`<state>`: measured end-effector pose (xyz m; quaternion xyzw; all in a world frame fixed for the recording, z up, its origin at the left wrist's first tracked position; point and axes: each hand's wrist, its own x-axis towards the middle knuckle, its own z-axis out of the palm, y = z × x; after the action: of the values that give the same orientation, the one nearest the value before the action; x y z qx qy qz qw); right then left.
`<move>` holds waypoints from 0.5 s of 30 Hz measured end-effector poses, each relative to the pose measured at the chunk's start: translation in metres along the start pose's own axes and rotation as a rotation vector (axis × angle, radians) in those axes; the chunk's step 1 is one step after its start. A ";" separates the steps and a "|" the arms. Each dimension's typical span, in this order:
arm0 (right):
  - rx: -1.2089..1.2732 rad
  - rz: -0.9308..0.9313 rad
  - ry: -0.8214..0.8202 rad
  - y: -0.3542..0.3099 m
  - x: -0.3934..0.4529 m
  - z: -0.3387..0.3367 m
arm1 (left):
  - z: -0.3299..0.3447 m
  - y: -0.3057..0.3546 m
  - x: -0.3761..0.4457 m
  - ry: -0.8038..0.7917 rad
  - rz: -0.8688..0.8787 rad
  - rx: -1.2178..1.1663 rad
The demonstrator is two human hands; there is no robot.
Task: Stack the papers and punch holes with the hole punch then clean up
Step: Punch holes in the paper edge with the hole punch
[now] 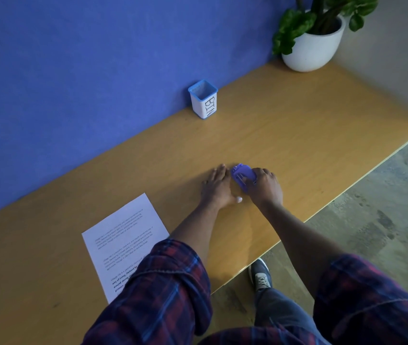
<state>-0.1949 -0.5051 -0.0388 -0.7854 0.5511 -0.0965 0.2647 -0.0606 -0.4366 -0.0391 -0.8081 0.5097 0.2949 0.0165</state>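
A small purple hole punch [241, 176] lies on the wooden desk [297, 135], turned on its side with its underside showing. My right hand [266, 186] grips it from the right. My left hand [216, 186] lies flat on the desk just left of the punch, palm down with fingers together. A white bit [238, 199] shows by my left thumb; I cannot tell what it is. The printed papers [123, 241] lie as a stack near the front left, partly covered by my left sleeve.
A white cup with a blue rim, labelled BIN [203, 99], stands against the blue wall [98, 70]. A potted plant [315, 33] sits in the far right corner. The desk's front edge runs diagonally on the right, with concrete floor and my shoe [260, 275] beyond it.
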 end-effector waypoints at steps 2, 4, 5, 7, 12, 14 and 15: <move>0.012 0.022 -0.001 -0.003 0.001 0.000 | -0.002 0.000 0.001 -0.009 0.000 -0.014; 0.007 0.042 -0.004 -0.007 0.000 0.000 | -0.004 -0.001 0.001 -0.026 0.003 -0.020; 0.006 0.053 -0.007 -0.008 0.000 0.000 | -0.004 -0.002 0.000 -0.037 0.003 -0.023; 0.010 0.072 -0.018 -0.011 -0.003 0.000 | -0.004 -0.004 -0.003 -0.050 0.000 -0.028; 0.039 0.082 -0.047 -0.016 -0.016 0.005 | 0.000 -0.011 -0.019 -0.037 -0.009 -0.082; 0.056 0.083 -0.062 -0.019 -0.024 0.008 | 0.001 -0.016 -0.028 -0.011 -0.017 -0.142; 0.066 0.082 -0.070 -0.021 -0.029 0.010 | 0.001 -0.019 -0.033 0.013 -0.024 -0.185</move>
<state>-0.1843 -0.4702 -0.0324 -0.7559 0.5697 -0.0765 0.3133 -0.0558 -0.4004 -0.0291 -0.8141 0.4706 0.3354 -0.0579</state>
